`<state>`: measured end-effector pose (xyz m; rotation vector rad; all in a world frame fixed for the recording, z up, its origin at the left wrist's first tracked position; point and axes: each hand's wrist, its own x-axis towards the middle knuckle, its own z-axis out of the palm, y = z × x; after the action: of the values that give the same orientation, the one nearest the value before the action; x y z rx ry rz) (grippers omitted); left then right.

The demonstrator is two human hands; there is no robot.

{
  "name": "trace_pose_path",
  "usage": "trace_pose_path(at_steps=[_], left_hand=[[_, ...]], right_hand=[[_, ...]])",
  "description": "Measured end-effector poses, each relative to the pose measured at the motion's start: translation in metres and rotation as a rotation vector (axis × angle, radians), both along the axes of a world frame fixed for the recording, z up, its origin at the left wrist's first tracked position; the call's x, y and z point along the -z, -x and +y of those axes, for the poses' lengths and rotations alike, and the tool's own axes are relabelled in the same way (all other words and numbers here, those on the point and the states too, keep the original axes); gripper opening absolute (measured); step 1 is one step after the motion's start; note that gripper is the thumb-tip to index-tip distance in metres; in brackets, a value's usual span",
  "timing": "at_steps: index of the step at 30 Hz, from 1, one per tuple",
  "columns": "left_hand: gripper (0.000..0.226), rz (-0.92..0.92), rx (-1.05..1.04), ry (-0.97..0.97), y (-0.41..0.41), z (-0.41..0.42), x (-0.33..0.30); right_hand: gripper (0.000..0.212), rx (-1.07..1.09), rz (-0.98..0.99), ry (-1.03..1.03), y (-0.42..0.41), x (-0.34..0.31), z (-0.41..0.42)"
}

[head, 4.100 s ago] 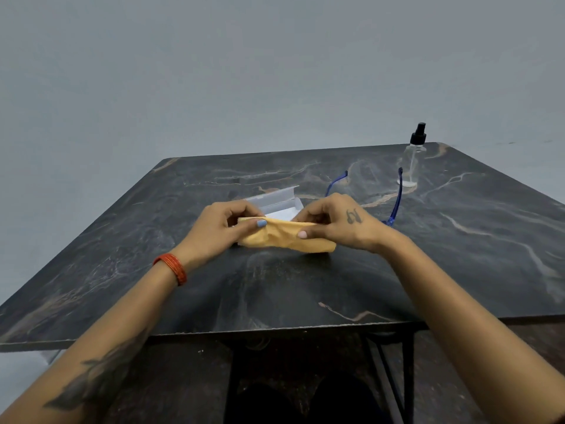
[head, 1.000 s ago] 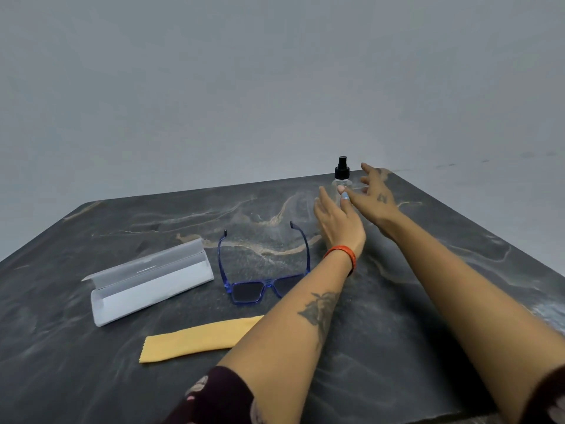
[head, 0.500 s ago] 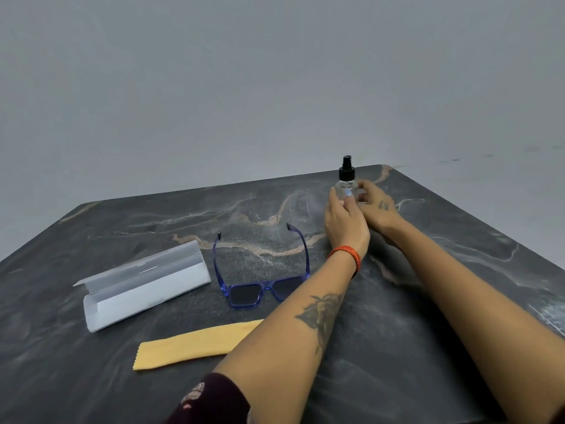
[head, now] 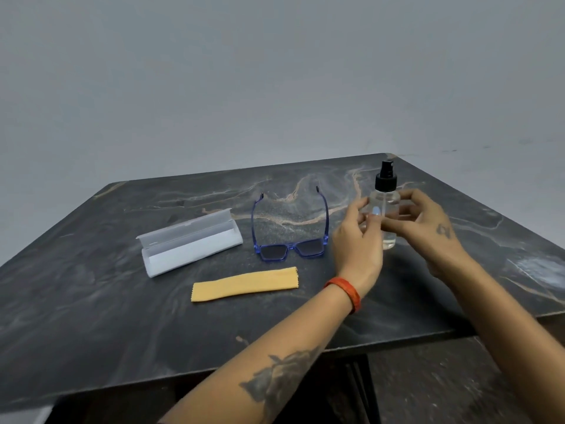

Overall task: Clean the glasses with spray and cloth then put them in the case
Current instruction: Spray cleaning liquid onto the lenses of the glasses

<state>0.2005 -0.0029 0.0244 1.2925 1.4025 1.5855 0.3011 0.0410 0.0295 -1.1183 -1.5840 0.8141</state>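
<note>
No readable writing anywhere; the small dark mark on the right hand is too blurred to read.

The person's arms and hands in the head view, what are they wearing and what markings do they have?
The left hand has an orange-red bangle at the wrist, a large dark tattoo on the forearm, and a pale blue painted nail. The right hand bears a small dark tattoo on its back. Both forearms are bare; no sleeves show.

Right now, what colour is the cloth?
Yellow; the cloth shows best in the head view.
</note>
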Motion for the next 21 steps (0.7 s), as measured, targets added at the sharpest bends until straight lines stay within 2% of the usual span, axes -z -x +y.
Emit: trace_pose_path(at_steps=[5,11,15,17,19,21], left_hand=[[0.032,0.067,0.04,-0.036,0.027,-0.03,-0.002],[0.027,0.217,0.071,-0.168,0.08,-0.058,-0.002],[0.013,0.501,-0.098,-0.372,0.129,-0.075,-0.001],[0.011,0.534,-0.225,-0.424,0.152,-0.078,-0.004],[0.02,0.549,-0.303,-0.405,0.171,-0.075,-0.007],[0.037,0.592,-0.286,-0.305,0.183,-0.066,-0.007]], right_hand=[[0.031,-0.017,0.045,-0.087,0.019,0.001,-0.038],[0.037,-0.07,0.091,-0.108,0.05,0.004,-0.06],[0.035,-0.147,0.13,-0.075,0.067,0.01,-0.066],[0.035,-0.175,0.157,-0.061,0.073,0.013,-0.068],[0.037,-0.199,0.167,-0.065,0.078,0.014,-0.07],[0.037,-0.221,0.152,-0.076,0.08,0.014,-0.072]])
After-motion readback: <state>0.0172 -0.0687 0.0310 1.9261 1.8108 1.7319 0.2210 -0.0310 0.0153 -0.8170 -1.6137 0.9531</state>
